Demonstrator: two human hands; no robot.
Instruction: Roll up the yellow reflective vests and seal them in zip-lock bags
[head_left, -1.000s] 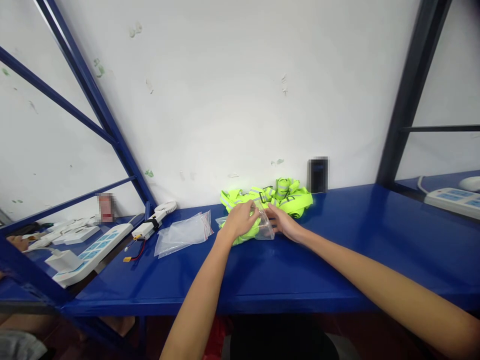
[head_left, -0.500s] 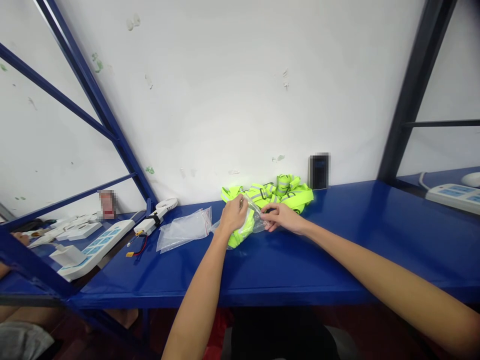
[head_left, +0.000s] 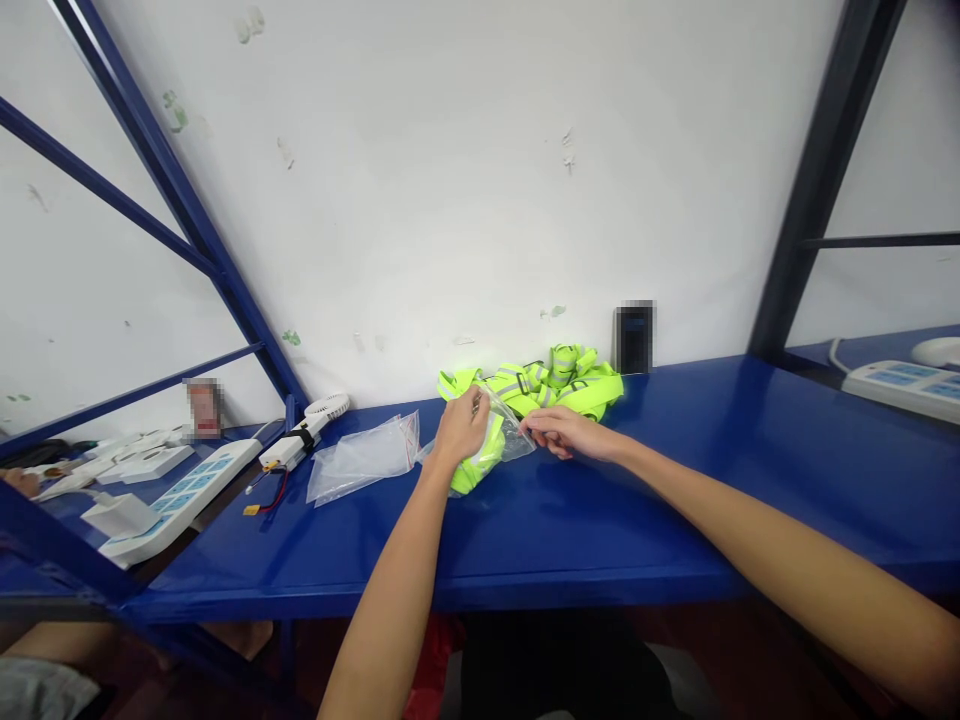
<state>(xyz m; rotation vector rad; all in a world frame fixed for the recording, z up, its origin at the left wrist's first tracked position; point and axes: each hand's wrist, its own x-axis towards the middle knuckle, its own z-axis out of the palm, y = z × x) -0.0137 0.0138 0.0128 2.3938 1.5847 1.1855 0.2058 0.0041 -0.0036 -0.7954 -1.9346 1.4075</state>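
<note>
Between my hands is a clear plastic bag (head_left: 517, 440) with a neon-yellow reflective strap bundle (head_left: 480, 462) inside it. My left hand (head_left: 463, 425) is closed on the bag's upper left edge. The fingers of my right hand (head_left: 562, 432) pinch the bag's right edge. Behind the bag, against the wall, lies a heap of neon-yellow reflective straps (head_left: 577, 385) with grey stripes and dark buckles. Flat clear zip bags (head_left: 364, 460) lie to the left of my left hand.
On the blue table (head_left: 600, 530), a white handheld fan (head_left: 326, 407) and a battery pack with red and black wires (head_left: 289, 450) lie at left. A dark upright device (head_left: 634, 338) leans on the wall. Power strips (head_left: 184, 505) and blue frame posts (head_left: 217, 260) stand at the sides.
My right hand has shifted slightly right along the bag's edge, and the bag's mouth looks more stretched between my hands. The whole view has shifted a little.
</note>
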